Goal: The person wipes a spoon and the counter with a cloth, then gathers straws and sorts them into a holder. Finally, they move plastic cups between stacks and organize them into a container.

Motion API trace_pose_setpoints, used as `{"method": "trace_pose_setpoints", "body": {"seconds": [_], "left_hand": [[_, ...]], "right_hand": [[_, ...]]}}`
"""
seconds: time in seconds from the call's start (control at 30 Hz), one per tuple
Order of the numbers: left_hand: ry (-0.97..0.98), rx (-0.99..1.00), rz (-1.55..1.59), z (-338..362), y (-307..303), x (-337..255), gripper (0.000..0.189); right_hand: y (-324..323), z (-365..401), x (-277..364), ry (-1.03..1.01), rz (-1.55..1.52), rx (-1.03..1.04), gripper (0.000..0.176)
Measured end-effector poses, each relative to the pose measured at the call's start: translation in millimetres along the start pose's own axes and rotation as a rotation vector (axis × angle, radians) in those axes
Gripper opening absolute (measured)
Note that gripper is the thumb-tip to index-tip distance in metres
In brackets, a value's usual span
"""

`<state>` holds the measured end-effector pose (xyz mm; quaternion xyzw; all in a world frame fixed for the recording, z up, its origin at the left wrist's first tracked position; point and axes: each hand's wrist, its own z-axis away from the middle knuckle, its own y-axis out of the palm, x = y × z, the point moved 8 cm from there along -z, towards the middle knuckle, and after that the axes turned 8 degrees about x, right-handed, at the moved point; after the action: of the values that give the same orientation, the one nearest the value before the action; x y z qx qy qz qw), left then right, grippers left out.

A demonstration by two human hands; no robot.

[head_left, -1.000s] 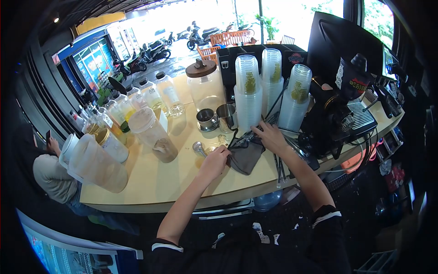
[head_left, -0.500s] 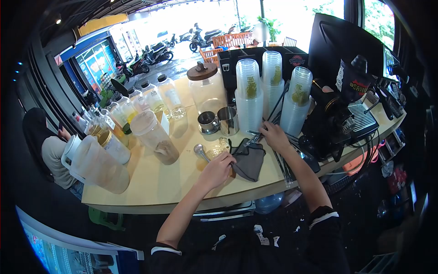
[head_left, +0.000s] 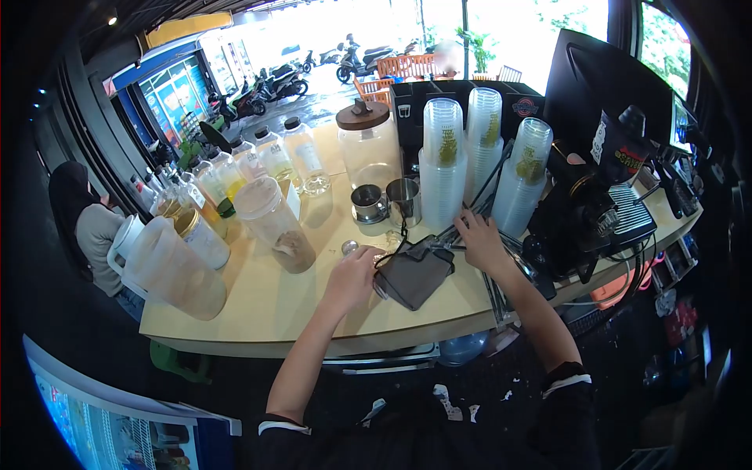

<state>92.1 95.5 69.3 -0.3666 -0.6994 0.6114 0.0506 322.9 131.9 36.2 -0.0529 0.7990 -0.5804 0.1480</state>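
Note:
A dark grey cloth pouch [head_left: 417,276] with a black drawstring lies near the counter's front edge. My left hand [head_left: 354,274] has its fingers closed on the pouch's left edge. At the upper right of the pouch is my right hand [head_left: 482,241], fingers bent together beside shiny wrapped sticks [head_left: 448,237]; what it holds is hidden. Two metal cups, a short one [head_left: 367,205] and a taller one [head_left: 404,202], stand just behind the pouch. A metal spoon's round end [head_left: 349,247] shows by my left fingers.
Stacks of clear plastic cups [head_left: 442,176] stand behind my right hand, a coffee machine [head_left: 583,211] to the right. A lidded glass jar [head_left: 368,149], a tall plastic container [head_left: 274,223], several bottles [head_left: 304,157] and a pitcher [head_left: 174,270] fill the left and back. A person [head_left: 98,235] sits at left.
The pouch now lies more spread out, its drawstring stretched toward the metal cups. My left hand has shifted left and slightly up, covering the spoon's handle. The camera view has turned a little.

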Motion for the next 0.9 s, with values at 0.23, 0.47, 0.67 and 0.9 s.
{"method": "trace_pose_setpoints", "body": {"seconds": [0.23, 0.47, 0.67, 0.9], "left_hand": [[0.053, -0.010, -0.068, 10.1, 15.7, 31.8, 0.017], [-0.015, 0.007, -0.052, 8.6, 28.0, 45.6, 0.013], [-0.199, -0.044, 0.101, 15.4, 19.9, 65.6, 0.014], [-0.263, -0.101, 0.281, 21.9, 20.4, 93.8, 0.012]], "right_hand": [[-10.8, 8.8, 14.5, 0.026, -0.120, 0.234, 0.066], [-23.4, 1.5, 23.7, 0.112, -0.201, 0.117, 0.047], [-38.5, 1.5, 90.2, -0.039, -0.606, 0.088, 0.033], [14.4, -24.5, 143.7, 0.040, -0.206, 0.126, 0.052]]}}
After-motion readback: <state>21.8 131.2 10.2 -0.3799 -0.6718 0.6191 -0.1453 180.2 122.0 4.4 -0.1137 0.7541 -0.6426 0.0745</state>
